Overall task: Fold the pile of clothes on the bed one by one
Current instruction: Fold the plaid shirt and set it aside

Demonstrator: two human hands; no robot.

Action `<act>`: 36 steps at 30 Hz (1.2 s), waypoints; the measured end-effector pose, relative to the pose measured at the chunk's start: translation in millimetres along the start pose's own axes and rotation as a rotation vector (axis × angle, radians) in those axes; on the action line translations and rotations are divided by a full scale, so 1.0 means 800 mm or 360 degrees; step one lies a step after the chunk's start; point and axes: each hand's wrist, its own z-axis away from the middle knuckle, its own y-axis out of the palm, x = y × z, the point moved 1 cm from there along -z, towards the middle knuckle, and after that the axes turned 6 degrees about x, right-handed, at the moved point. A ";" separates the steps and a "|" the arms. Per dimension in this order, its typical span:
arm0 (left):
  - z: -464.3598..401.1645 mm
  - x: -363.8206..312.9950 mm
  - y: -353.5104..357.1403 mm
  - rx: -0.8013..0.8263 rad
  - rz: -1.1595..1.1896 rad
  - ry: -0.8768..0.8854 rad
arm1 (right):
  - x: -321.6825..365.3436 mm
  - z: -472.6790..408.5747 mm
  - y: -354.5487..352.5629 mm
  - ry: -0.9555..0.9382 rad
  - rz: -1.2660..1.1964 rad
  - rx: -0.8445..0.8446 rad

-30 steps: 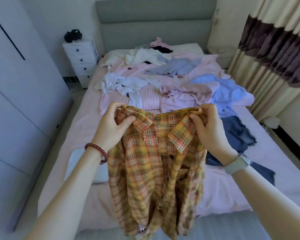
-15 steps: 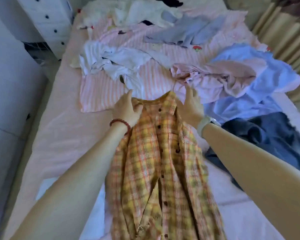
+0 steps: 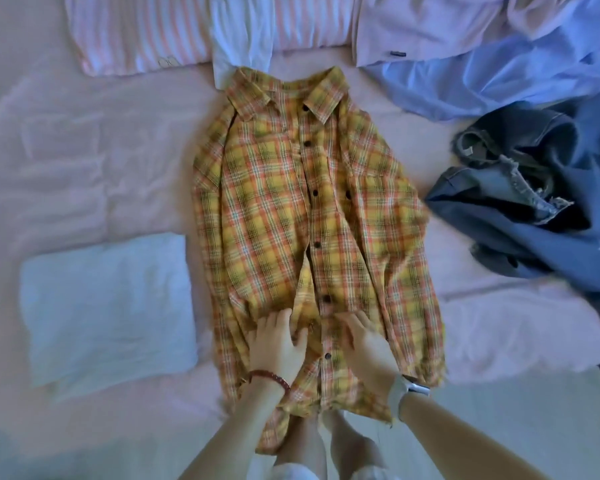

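Yellow-orange plaid shirt (image 3: 312,216) with dark buttons; pale pink bedsheet (image 3: 84,150); white folded garment (image 3: 108,313); dark blue denim (image 3: 534,209); light blue shirt (image 3: 499,77); pink-and-white striped garment (image 3: 146,32).

The scene is viewed by one head-worn camera, aimed steeply down, close above the pink-sheeted bed (image 3: 84,161).

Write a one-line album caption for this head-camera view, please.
Both hands, left and right, press flat on a yellow-orange plaid button-up shirt spread on the pink bed sheet.
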 end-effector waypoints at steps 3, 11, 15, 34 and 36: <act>0.014 0.002 0.010 0.0076 -0.0015 0.0043 | -0.017 0.014 0.027 0.0061 0.0117 0.0051; 0.056 0.029 0.017 0.0087 0.0461 -0.0071 | -0.028 0.034 0.056 0.0035 0.0123 0.0063; 0.085 0.040 0.014 -0.0154 0.0564 -0.0023 | -0.026 0.056 0.071 -0.0063 -0.0272 0.0108; 0.159 0.005 -0.074 -0.0844 0.0718 0.0136 | 0.038 0.145 0.069 -0.0129 -0.1730 0.0988; 0.167 0.001 -0.050 -0.0520 0.0723 0.0088 | 0.020 0.151 0.084 0.0122 -0.1801 0.1009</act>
